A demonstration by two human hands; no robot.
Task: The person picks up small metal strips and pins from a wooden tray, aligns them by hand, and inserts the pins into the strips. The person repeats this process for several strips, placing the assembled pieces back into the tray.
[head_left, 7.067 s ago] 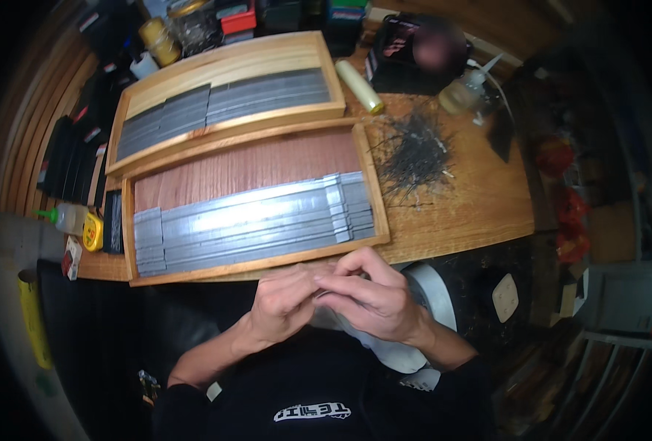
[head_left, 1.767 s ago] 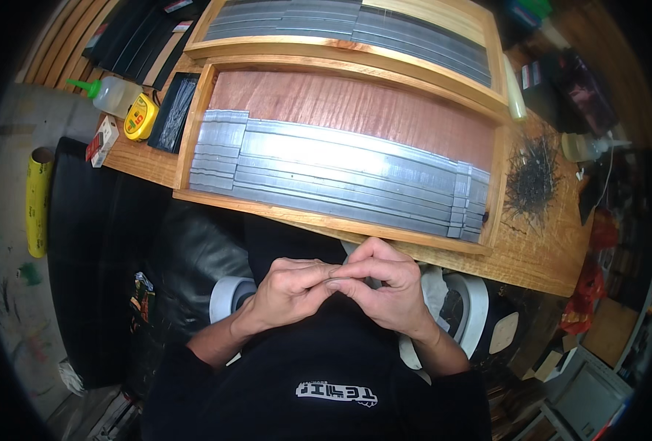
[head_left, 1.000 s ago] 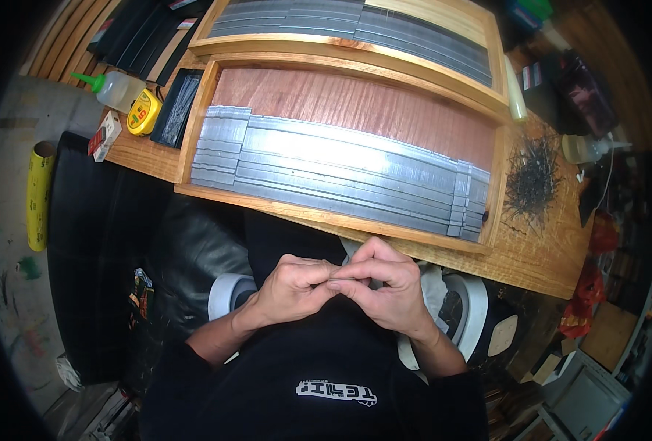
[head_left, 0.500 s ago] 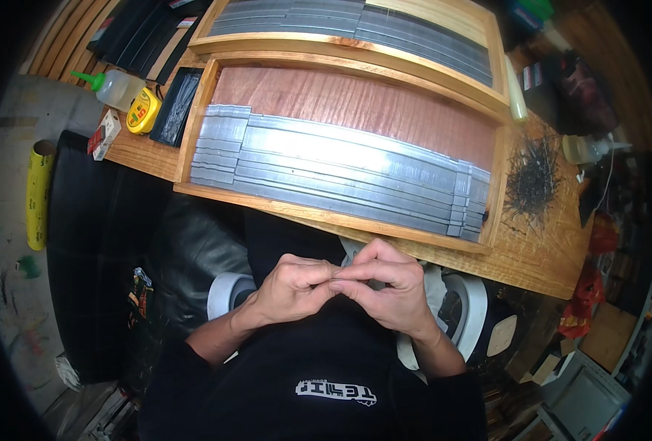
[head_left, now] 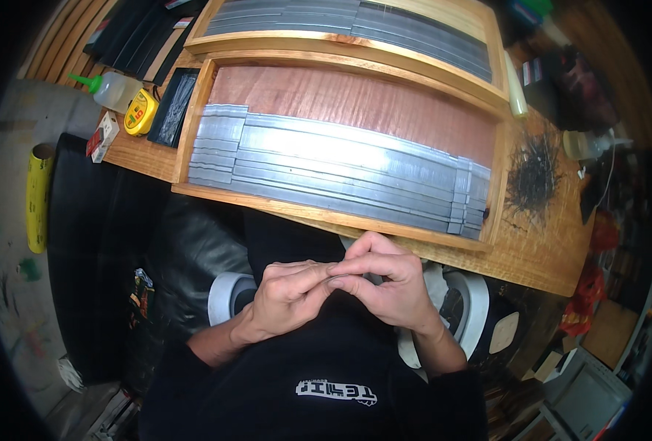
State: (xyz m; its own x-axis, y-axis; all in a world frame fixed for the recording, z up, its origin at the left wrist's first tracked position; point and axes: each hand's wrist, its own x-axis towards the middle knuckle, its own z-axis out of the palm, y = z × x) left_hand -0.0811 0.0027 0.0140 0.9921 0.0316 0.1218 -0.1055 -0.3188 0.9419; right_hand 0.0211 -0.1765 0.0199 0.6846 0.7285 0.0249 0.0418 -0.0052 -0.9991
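Close in front of my dark top, both hands meet with fingertips together. My left hand (head_left: 285, 294) has thumb and fingers pinched, and my right hand (head_left: 388, 283) pinches against the same spot. Between them a thin edge may show, but what they hold is too small and covered to name. Just beyond lies a shallow wooden tray (head_left: 326, 219) on the table. Silvery-grey flat strips (head_left: 326, 165) lie in rows across its nearer part, leaving reddish-brown wood grain showing at the back. Neither hand touches the tray.
Behind stands a second wooden tray (head_left: 340, 39) with grey strips. At left are a yellow tape measure (head_left: 140, 112), a green-tipped bottle (head_left: 116, 90), a small box (head_left: 103, 137) and a black tray (head_left: 174, 109). Thin dark scraps (head_left: 533, 173) lie heaped at right.
My left hand has turned slightly, its fingers now straighter and flatter toward the right hand. My right hand stays nearly in place, still pinching. The tray and strips look unchanged.
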